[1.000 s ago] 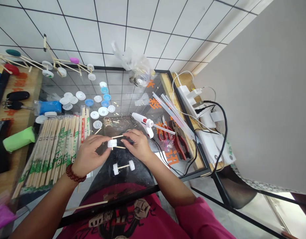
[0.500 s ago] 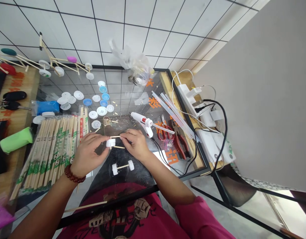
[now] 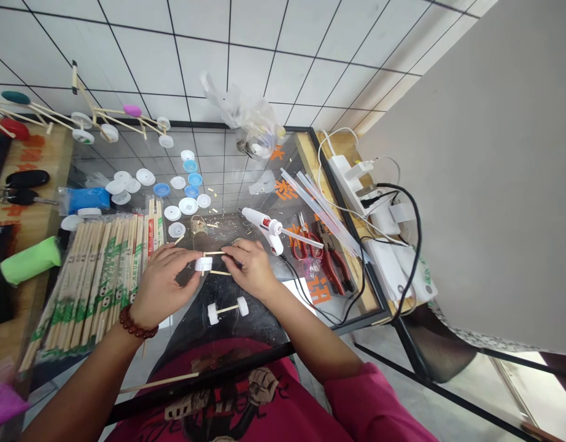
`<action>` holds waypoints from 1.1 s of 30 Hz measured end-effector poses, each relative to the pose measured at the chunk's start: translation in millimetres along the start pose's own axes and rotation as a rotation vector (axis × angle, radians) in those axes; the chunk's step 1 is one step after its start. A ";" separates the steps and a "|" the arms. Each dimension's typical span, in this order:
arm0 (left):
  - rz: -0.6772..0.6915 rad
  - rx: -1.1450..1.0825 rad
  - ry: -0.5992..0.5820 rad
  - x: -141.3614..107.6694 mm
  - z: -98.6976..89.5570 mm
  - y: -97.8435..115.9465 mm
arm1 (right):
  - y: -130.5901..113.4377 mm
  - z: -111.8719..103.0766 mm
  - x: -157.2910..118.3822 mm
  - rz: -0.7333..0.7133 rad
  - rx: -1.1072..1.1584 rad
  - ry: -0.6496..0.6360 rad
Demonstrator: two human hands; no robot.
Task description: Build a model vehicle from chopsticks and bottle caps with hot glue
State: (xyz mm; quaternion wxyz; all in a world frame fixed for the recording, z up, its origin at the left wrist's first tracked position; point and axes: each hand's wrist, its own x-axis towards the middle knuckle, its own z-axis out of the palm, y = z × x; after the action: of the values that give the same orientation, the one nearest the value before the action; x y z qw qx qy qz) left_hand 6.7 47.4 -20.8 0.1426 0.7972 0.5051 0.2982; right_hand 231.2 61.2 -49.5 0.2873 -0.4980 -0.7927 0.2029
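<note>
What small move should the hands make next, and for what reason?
I would probably steady the upper stick gently: the right hand has its fingertips at one end, and the left hand holds the white caps near the other.

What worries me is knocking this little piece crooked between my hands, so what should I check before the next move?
1. White caps steadied: ok, the left hand has its fingers around the white caps.
2. Thin stick gripped: ok, the right hand pinches the end of the thin stick.
3. Joint glued firmly: cannot tell, too small to see.
4. Glue gun loaded: ok, a clear rod sticks out of its back.
5. Glue gun hot: cannot tell.
6. Surface free of debris: not ok, wood scraps lie just beyond the hands.
</note>
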 end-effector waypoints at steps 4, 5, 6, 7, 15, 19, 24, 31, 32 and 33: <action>0.026 0.007 0.000 0.3 -1.6 0.3 | -0.1 -0.3 -1.0 0.015 0.002 0.014; 0.034 0.010 0.002 0.2 -1.7 0.2 | -0.1 -0.5 -1.2 0.016 0.008 0.018; 0.041 0.013 0.003 0.0 -1.7 0.0 | -0.3 -0.7 -1.3 0.014 0.014 0.019; 0.047 0.014 0.005 -0.2 -1.5 -0.3 | -0.4 -1.0 -1.3 0.011 0.018 0.019; 0.070 0.005 -0.007 -2.0 1.2 -2.7 | -0.2 -0.6 0.7 0.007 -0.021 0.003; 0.073 0.004 -0.012 -2.4 1.8 -3.0 | 0.6 0.0 0.9 -0.011 -0.009 0.011; 0.088 0.014 -0.001 -2.3 2.9 -3.5 | 0.9 -0.2 1.2 -0.010 -0.004 0.012; 0.114 -0.014 0.031 -1.7 0.9 -3.5 | -2.3 -2.8 0.2 0.008 -0.012 0.013; 0.115 -0.016 0.036 -1.6 0.5 -3.4 | -2.5 -3.0 0.0 0.012 -0.011 0.011; 0.115 -0.015 0.039 -1.5 0.2 -3.3 | -2.6 -3.1 -0.1 0.014 -0.010 0.007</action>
State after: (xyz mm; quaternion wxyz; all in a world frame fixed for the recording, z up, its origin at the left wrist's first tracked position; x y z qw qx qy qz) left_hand 3.9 47.5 -23.2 0.1211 0.8178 0.4590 0.3253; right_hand 231.5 60.1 -45.6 0.2859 -0.5056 -0.7893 0.1992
